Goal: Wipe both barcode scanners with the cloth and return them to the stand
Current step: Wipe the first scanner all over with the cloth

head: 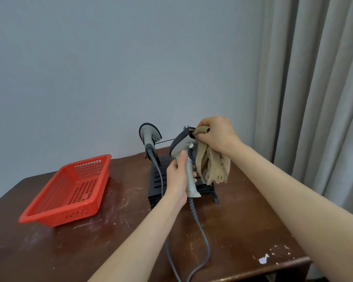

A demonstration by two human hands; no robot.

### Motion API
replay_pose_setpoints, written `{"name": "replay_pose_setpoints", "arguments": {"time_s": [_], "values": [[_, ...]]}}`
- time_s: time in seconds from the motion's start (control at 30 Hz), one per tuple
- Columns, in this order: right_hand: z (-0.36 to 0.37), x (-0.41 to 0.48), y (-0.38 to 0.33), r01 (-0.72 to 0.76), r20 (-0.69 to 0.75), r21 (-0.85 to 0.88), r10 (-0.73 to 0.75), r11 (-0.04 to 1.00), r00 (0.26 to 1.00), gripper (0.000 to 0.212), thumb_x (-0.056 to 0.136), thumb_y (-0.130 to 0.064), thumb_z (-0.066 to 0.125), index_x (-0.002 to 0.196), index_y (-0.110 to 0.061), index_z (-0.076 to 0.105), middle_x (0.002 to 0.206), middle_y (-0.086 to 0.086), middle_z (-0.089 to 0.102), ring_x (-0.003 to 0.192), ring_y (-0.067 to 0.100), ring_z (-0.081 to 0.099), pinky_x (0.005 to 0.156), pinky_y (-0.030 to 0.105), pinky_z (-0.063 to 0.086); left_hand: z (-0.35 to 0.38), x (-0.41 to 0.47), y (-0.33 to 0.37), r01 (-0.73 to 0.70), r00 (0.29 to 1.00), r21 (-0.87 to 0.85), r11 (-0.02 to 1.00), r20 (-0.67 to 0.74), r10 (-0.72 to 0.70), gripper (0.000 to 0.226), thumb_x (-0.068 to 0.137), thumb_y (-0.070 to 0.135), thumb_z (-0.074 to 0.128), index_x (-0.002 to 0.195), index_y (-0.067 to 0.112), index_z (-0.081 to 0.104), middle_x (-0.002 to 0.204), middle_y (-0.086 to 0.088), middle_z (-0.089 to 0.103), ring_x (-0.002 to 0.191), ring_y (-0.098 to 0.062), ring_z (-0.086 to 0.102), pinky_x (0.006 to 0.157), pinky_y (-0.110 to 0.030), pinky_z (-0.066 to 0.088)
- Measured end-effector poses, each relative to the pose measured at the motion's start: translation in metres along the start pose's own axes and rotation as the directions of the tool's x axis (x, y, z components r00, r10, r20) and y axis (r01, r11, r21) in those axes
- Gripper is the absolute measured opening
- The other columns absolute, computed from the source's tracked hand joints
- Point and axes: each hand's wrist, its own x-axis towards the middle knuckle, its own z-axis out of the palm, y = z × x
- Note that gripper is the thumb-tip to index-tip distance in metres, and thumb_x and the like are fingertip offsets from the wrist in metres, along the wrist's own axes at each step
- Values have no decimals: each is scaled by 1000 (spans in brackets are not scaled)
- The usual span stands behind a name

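Observation:
My left hand [178,178] grips the handle of a grey barcode scanner [184,148] and holds it upright above the black stand [157,184]. My right hand [217,134] pinches a tan cloth [211,165] against the scanner's head, and the rest of the cloth hangs down to the right of the handle. A second grey scanner [149,135] sits on the stand at its back left, head up. Both scanners trail grey cables; the held one's cable [204,239] runs down over the table's near edge.
A red plastic basket [69,192] lies on the brown table [243,220] to the left of the stand. A grey wall is behind the table and grey curtains hang at the right. The table's right front corner is chipped.

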Motion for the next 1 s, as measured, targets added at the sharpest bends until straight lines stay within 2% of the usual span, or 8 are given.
{"name": "replay_pose_setpoints", "arguments": {"time_s": [0.13, 0.23, 0.3, 0.37, 0.47, 0.57, 0.73, 1.0], "values": [[3, 0, 9, -71, -7, -68, 71, 995, 997, 24, 84, -8, 50, 82, -13, 74, 79, 5, 70, 78, 21, 62, 70, 29, 53, 2, -2, -4, 3, 1000, -1, 1000, 7, -3, 36, 94, 44, 51, 100, 10, 58, 72, -5, 59, 53, -14, 54, 50, -27, 46], [1, -3, 1, -42, 32, 170, 37, 984, 999, 16, 80, -5, 59, 79, -10, 74, 64, -11, 64, 63, -2, 57, 56, 5, 43, 1, -1, -3, -1, 1000, 5, 1000, 2, 1, 37, 94, 45, 51, 101, 9, 58, 72, -5, 59, 53, -14, 54, 49, -27, 46], [-2, -4, -2, -52, 89, 292, 27, 955, 996, 11, 78, -5, 65, 79, -13, 74, 68, -11, 66, 66, -3, 58, 63, 10, 46, 1, 0, -2, -9, 1000, 21, 1000, -8, 9, 40, 94, 46, 50, 102, 9, 59, 76, -7, 61, 57, -15, 57, 51, -27, 48], [-3, 0, 6, -68, 83, 183, 54, 981, 995, 17, 80, -7, 62, 77, -20, 72, 77, -2, 69, 81, 13, 63, 74, 25, 50, 0, 1, -2, -9, 1000, 47, 999, -11, 9, 41, 93, 49, 50, 99, 9, 59, 79, -8, 62, 62, -17, 60, 55, -28, 50], [-9, 2, 19, -161, 36, -249, 175, 955, 984, 26, 83, -8, 52, 88, -22, 72, 98, 7, 69, 94, 30, 61, 72, 29, 45, -3, -1, 1, -6, 1000, 24, 1000, 6, 5, 36, 94, 44, 51, 97, 8, 58, 73, -5, 59, 53, -14, 53, 49, -26, 46], [-13, 2, 25, -174, 4, -152, 177, 973, 984, 24, 83, -7, 51, 92, -18, 70, 100, 5, 70, 93, 25, 61, 74, 29, 46, -6, 0, 3, -6, 1000, -19, 1000, -2, 6, 36, 94, 42, 51, 97, 7, 59, 71, -4, 57, 52, -13, 51, 48, -26, 44], [-10, -2, 16, 15, -41, -28, -16, 999, 999, 26, 85, -4, 52, 87, -15, 74, 87, -5, 70, 85, 10, 57, 70, 12, 34, -3, -1, 3, -21, 1000, -2, 1000, 0, 21, 35, 94, 42, 52, 94, 9, 58, 71, -5, 58, 52, -13, 52, 48, -26, 44], [0, -4, 14, 166, 9, -271, -170, 948, 985, 23, 88, -2, 47, 106, -14, 57, 89, 5, 55, 82, 26, 52, 69, 34, 44, -1, -3, 4, -26, 1000, 27, 999, 14, 26, 35, 94, 45, 51, 96, 10, 58, 73, -4, 59, 53, -13, 53, 50, -27, 46]]}}
